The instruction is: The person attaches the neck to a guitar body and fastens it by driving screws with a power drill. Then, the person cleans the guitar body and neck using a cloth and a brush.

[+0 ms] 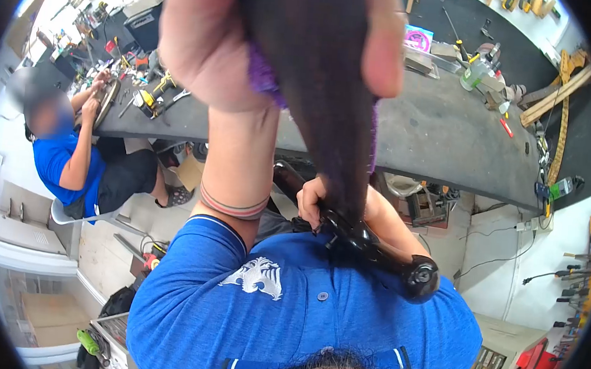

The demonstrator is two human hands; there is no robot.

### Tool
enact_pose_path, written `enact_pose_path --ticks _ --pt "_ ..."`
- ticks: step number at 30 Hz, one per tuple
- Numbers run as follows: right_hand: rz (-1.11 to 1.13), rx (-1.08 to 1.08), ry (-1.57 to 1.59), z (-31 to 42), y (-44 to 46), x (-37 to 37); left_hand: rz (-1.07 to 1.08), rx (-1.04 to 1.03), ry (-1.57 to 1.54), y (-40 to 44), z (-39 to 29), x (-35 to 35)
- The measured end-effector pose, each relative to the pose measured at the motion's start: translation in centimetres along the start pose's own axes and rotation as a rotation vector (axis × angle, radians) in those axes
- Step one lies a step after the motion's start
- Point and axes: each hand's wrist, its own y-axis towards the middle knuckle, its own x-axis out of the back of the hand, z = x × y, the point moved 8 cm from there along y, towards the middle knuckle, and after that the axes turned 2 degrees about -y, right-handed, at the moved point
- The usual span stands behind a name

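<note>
Very close to the camera, my left hand [209, 48] is closed around a dark, tapered piece [330, 84] that points down toward my chest. Fuzzy purple cloth [263, 76] shows between that hand and the piece. Lower down, the fingers of my right hand [310, 200] curl around a glossy dark-brown bar [356, 247] with a rounded knob at its near right end. The tapered piece meets the bar beside my right hand. Whether the two are one object cannot be made out, and part of my right hand is hidden behind it.
A dark workbench [450, 133] stretches across in front of me, with tools, a spray bottle [476, 72] and a red marker-like item [506, 127] on it. A co-worker [72, 148] in blue sits at the left. Hand tools hang at the right wall; a drawer cabinet [504, 343] stands below.
</note>
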Motion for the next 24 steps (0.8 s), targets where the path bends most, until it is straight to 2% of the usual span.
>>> enact_pose_path --ticks 1,4,5,8,11,13,14,17,20,21,22,24 --pt "-0.054 0.035 0.035 0.2 0.1 -0.2 0.027 0.006 -0.018 0.1 -0.2 -0.4" --pt "-0.032 0.066 -0.076 0.6 -0.1 -0.2 0.092 0.014 -0.064 0.4 -0.4 -1.3" --pt "-0.015 0.052 0.010 -0.1 -0.3 0.0 0.110 0.021 -0.065 0.5 -0.7 -1.4" --pt "-0.022 0.059 0.042 -0.4 -0.8 0.7 0.048 0.058 0.052 0.0 -0.7 -1.2" --pt "-0.062 -0.010 -0.039 -0.5 -1.9 1.4 -0.287 0.201 0.395 -3.0 -0.7 0.9" --pt "-0.051 0.039 0.114 -0.6 -2.1 2.4 -0.315 0.232 0.531 -6.1 -1.8 2.7" --pt "0.002 0.125 0.096 0.5 -1.8 2.3 -0.276 0.290 0.670 -8.0 -3.1 3.7" --pt "0.136 0.275 0.019 1.7 -2.3 3.1 -0.459 0.357 0.671 -17.6 -4.4 6.8" --pt "0.224 0.334 -0.058 3.3 -2.2 3.3 -0.908 0.677 0.618 -27.3 -5.4 10.0" --pt "0.197 0.320 -0.053 3.0 -2.6 3.4 -0.982 0.720 0.606 -30.1 -5.6 10.9" --pt "0.169 0.305 -0.047 2.7 -3.0 3.5 -1.050 0.755 0.599 -31.6 -6.1 12.1" --pt "0.140 0.270 -0.039 2.3 -3.6 3.4 -1.137 0.637 0.811 -30.7 -8.1 14.1"
